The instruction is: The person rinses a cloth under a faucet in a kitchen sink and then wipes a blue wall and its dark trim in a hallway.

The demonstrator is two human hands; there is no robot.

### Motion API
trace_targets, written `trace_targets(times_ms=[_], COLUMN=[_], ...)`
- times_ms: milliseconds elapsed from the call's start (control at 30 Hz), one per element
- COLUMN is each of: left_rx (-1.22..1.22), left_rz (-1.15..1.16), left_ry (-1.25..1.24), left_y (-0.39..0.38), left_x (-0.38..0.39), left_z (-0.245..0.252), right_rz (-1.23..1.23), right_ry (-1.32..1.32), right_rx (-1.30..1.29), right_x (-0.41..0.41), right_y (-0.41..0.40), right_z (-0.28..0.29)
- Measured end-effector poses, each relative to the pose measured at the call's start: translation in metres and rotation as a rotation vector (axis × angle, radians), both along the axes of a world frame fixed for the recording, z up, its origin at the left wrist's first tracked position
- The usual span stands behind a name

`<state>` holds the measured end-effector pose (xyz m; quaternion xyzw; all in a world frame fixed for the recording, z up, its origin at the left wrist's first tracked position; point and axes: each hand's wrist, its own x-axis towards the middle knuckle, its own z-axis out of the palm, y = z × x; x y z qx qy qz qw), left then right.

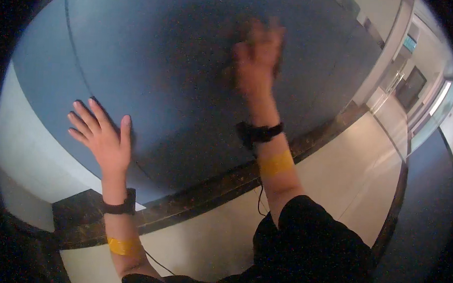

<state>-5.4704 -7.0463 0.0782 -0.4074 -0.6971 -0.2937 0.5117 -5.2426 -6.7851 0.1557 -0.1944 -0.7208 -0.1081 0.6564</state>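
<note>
A large blue-grey wall panel (175, 101) fills most of the view before me, with a thin dark seam running down its left part. My left hand (107, 142) lies against the panel near its lower left edge, its fingers spread and nothing in it. Higher up and to the right, my right hand (258, 63) is blurred. Its fingers look apart, with no object visible in them; whether it touches the panel is not plain. Each wrist wears a black band, and yellow tape (276, 162) wraps each forearm.
A dark stone skirting (205, 186) runs under the panel, above a beige tiled floor (211, 232). White wall (34, 125) borders the left. At right are a door frame (381, 61) and a corridor. A thin black cable (260, 200) hangs by my right arm.
</note>
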Motion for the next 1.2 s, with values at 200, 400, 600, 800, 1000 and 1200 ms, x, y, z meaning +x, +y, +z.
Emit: trace_targets(times_ms=[200, 400, 600, 800, 1000, 1200], left_rx=[-0.008, -0.002, -0.012, -0.019, -0.021, -0.016], left_rz=[-0.003, 0.007, 0.009, -0.009, 0.013, 0.015], left_ry=[-0.028, -0.001, -0.023, -0.017, -0.022, -0.054], left_y=[0.001, 0.002, 0.001, 0.001, 0.003, -0.001], left_x=[-0.002, -0.005, -0.005, 0.003, 0.001, -0.005], left_z=[-0.003, 0.002, -0.006, -0.010, -0.009, -0.009], right_rz=[-0.086, -0.004, 0.157, 0.167, 0.375, 0.641], right_ry=[0.256, -0.046, -0.397, -0.296, 0.569, 0.846], right_rx=[-0.149, 0.036, 0.130, 0.097, -0.258, -0.642], right_x=[0.071, 0.015, -0.048, -0.007, 0.082, 0.140], right_y=[0.082, 0.032, -0.068, -0.019, 0.124, 0.234], right_z=[-0.033, -0.015, -0.045, -0.034, -0.064, -0.262])
